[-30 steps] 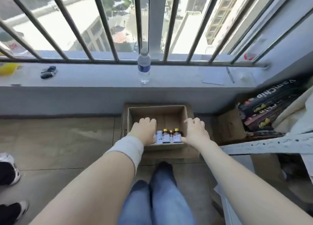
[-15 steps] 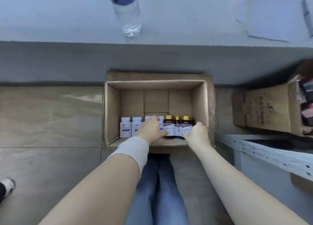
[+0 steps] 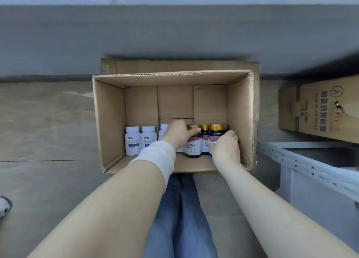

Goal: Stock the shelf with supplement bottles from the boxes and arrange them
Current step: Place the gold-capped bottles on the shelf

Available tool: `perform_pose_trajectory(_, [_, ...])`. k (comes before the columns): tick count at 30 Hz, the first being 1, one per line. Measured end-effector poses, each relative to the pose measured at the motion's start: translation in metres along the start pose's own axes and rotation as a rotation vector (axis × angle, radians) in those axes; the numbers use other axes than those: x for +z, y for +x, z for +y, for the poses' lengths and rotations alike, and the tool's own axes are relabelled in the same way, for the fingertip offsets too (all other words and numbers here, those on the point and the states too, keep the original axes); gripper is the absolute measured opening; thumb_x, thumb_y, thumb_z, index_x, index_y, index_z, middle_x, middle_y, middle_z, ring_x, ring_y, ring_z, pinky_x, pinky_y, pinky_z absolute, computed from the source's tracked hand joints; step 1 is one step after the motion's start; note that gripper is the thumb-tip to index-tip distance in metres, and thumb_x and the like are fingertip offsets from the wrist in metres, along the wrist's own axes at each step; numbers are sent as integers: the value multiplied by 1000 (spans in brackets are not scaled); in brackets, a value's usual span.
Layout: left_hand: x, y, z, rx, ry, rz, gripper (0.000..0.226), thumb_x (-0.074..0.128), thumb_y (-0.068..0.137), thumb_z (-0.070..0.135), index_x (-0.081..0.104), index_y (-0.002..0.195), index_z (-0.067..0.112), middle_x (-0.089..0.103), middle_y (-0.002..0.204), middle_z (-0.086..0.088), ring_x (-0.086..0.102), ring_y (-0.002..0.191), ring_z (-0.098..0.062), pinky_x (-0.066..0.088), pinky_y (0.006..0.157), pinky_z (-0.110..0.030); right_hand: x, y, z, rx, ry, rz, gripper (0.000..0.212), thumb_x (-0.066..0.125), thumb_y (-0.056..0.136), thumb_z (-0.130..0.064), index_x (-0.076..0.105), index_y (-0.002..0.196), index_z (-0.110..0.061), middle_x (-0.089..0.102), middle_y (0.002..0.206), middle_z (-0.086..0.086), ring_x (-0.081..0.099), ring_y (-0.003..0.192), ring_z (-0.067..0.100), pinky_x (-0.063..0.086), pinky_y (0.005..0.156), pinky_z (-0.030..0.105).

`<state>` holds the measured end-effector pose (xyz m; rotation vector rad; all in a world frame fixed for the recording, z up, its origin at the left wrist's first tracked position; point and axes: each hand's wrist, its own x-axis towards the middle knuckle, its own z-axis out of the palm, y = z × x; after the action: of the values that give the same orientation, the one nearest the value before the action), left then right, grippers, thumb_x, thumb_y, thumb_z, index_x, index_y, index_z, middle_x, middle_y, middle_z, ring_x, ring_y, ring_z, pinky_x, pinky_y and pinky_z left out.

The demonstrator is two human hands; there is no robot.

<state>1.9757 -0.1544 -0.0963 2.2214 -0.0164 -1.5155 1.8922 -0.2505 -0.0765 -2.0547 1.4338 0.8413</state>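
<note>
down by the knees: blue jeans (image 3: pixel 180 209), with both bare arms reaching out over them.
left wrist: a white band (image 3: pixel 157 156) is wrapped round it.
right grip (image 3: pixel 225 147): inside the box, fingers curled round the right dark bottle (image 3: pixel 216 131).
left grip (image 3: pixel 179 135): inside the box too, thumb and fingers clenched on the gold cap of the left dark bottle (image 3: pixel 192 147).
middle dark bottle (image 3: pixel 205 141): squeezed between those two, touching both.
white bottles (image 3: pixel 132 141): standing in the same row on the left, and nobody is touching them.
box (image 3: pixel 108 121): open, on the floor, with the whole row against its near wall.
shelf (image 3: pixel 310 160): grey metal, just to the right of the box.
second box (image 3: pixel 320 110): behind the shelf, lying on its side.
what changed: a second ago both grips sat on the near edge of the box. now they are down on the dark bottles, and the head has come closer.
what it means: i think the three dark bottles are about to be lifted out as one bunch. none has left the box yet.
</note>
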Motion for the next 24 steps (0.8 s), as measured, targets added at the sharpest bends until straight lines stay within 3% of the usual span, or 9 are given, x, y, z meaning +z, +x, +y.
perform_pose_trajectory(4, [-12,-23,4,37,-69,-16,49,60,89,37,56,124,4,62,119,-9,56,112,-23,42,91,-27,-13,-11,4,-26,47,-47,63,71,79,-25,38,127,-2,44,132,15,47,122,33,42,96,41])
perform_pose_trajectory(8, [-44,-68,6,95,-133,-37,42,65,84,38,55,116,11,59,108,0,58,99,-17,53,84,-31,-44,-41,16,-136,152,-142,56,72,78,-34,50,122,-6,51,124,12,53,112,28,45,93,37])
perform_pose_trajectory(10, [-62,-97,7,126,-220,-23,36,67,83,35,52,110,16,64,108,0,62,97,-16,54,74,-26,-67,-64,23,-165,289,-225,51,72,78,-35,54,119,-9,55,120,10,55,108,25,47,90,34])
perform_pose_trajectory(13, [-85,-145,17,185,-324,39,33,66,85,35,52,109,17,63,115,-5,64,101,-19,55,73,-26,-103,-112,34,-143,592,-321,48,73,78,-31,55,119,-12,61,114,4,57,99,16,44,81,26])
perform_pose_trajectory(17, [-99,-217,46,328,-297,-12,27,59,89,37,55,110,20,62,103,1,60,91,-11,48,64,-21,-141,-184,57,-119,823,-253,45,69,81,-29,51,119,-12,61,105,-2,57,90,8,46,71,13])
perform_pose_trajectory(18, [-98,-238,56,368,-297,-60,24,57,91,36,57,109,20,63,97,3,60,87,-11,48,65,-21,-148,-205,65,-110,874,-225,46,69,81,-30,51,119,-12,62,107,0,58,92,8,47,73,15])
perform_pose_trajectory(21, [-95,-304,83,474,-258,-199,19,51,94,37,57,104,22,64,91,4,60,84,-12,49,74,-24,-170,-271,92,-103,1007,-175,36,66,83,-30,53,113,-17,61,120,5,58,109,17,43,102,35])
perform_pose_trajectory(24, [-85,-367,111,528,-168,-315,33,49,93,43,54,110,16,66,101,-4,62,89,-16,51,84,-35,-199,-334,120,-145,1095,-110,14,59,88,-26,54,101,-25,61,113,1,56,111,16,37,108,36])
